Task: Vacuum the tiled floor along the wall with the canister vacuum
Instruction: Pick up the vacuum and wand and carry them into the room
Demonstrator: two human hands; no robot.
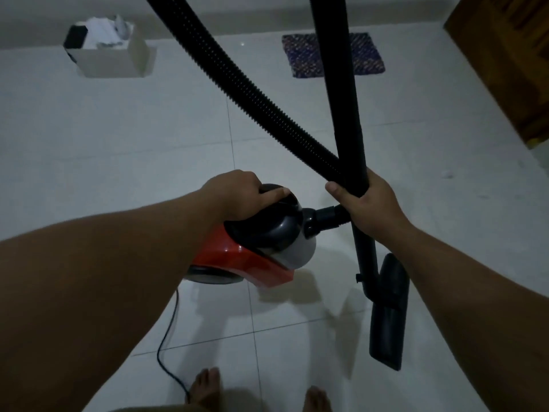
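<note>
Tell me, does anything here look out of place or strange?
Mostly no. The floor head is lifted and tilted, not flat on the tiles. The left hand grips the canister handle; the right hand holds the wand. A small white scrap lies on the floor.

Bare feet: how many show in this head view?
2. One bare foot sits at the bottom edge beside the thin black power cord; the other bare foot is right of it, below the black floor nozzle.

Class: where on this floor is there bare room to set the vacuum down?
Bare tiles lie between the cardboard box and the mat, and left of the canister. Crowded: around the floor head, cord and feet.
</note>
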